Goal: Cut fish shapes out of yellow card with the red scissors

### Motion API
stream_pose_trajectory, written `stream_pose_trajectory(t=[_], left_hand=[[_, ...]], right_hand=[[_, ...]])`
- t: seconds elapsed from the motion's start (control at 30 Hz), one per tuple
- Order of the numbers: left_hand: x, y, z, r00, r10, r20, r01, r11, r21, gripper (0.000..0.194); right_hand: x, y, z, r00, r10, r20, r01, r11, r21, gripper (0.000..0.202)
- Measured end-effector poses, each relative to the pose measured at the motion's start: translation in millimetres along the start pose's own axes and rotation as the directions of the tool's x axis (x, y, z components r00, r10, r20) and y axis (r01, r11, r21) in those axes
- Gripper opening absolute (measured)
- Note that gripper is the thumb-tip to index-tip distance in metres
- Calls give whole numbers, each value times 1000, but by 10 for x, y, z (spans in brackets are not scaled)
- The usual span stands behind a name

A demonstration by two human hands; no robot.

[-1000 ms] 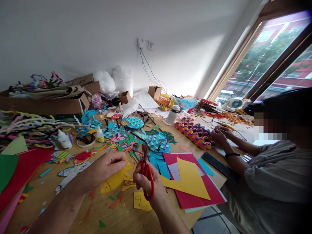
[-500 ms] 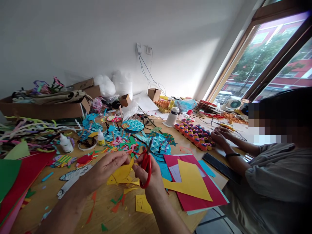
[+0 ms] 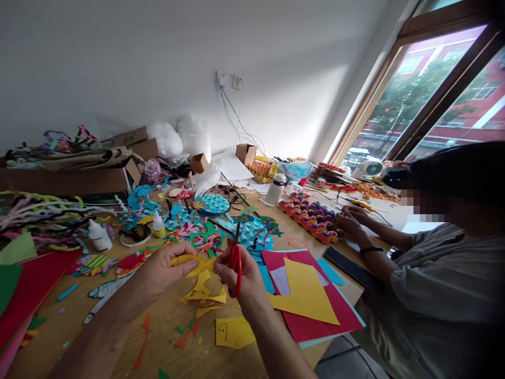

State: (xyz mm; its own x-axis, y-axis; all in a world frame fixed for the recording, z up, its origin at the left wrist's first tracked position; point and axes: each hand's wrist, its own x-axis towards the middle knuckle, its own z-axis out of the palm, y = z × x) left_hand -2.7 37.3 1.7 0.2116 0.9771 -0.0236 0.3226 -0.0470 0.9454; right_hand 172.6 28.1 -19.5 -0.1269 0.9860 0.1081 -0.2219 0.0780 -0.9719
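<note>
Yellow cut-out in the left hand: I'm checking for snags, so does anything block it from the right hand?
Nothing visible: the yellow cut-out spans from the left hand to the right hand, whose red-handled scissors point forward.

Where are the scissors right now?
In the head view, the scissors are near the centre, in the right hand, just right of the yellow paper that the left hand holds.
</note>
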Motion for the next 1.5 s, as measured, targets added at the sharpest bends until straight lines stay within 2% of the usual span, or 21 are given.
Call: stream_pose_trajectory(t=[0.1,0.2,0.27,0.33,0.47,0.53,0.6,0.63,0.77,0.97,1.07,1.23,1.37,1.5], left_hand=[[-3,17,-6,999,31,42,-35,997,73,15],[-22,69,19,997,10,70,-15,998,66,14],[-40,105,25,998,-15,68,12,999,40,15],[-62,135,17,1000,-3,0,3,1000,-16,17],[-101,172,30,979,86,-186,-123,973,-194,27],[-103,171,86,981,124,-149,-153,967,-202,30],[-86,155,165,988,137,-67,-147,974,-173,26],[-72,143,205,990,113,-84,-126,977,-174,23],[-33,108,288,986,47,-161,-90,958,-272,18],[-112,149,181,989,0,-145,-43,955,-294,15],[-146,186,124,988,-39,-150,-9,950,-312,16],[-151,248,89,984,-60,-169,2,946,-325,17],[-159,279,90,984,-91,-153,30,932,-360,16],[-168,279,86,989,-95,-115,47,928,-369,16]], right_hand=[[45,-73,-79,995,-80,63,89,983,-159,19],[76,-117,-85,987,-60,151,100,956,-276,15],[85,-133,-60,987,-56,152,101,948,-302,13],[85,-141,-29,992,-72,102,95,966,-240,14],[77,-110,35,987,-119,-108,126,991,53,19],[71,-67,83,976,-110,-185,140,978,154,22],[61,-20,145,973,-85,-215,130,970,205,24],[53,0,179,974,-79,-213,127,967,221,25],[14,44,271,984,-63,-169,103,966,239,26],[-20,101,190,991,-57,-120,76,984,160,27],[-79,104,107,999,-8,-53,11,998,56,29],[-251,8,-4,980,84,182,-51,982,-180,29],[-332,-42,-42,966,85,243,15,923,-384,26],[-345,-60,-60,957,98,274,31,901,-432,29]])
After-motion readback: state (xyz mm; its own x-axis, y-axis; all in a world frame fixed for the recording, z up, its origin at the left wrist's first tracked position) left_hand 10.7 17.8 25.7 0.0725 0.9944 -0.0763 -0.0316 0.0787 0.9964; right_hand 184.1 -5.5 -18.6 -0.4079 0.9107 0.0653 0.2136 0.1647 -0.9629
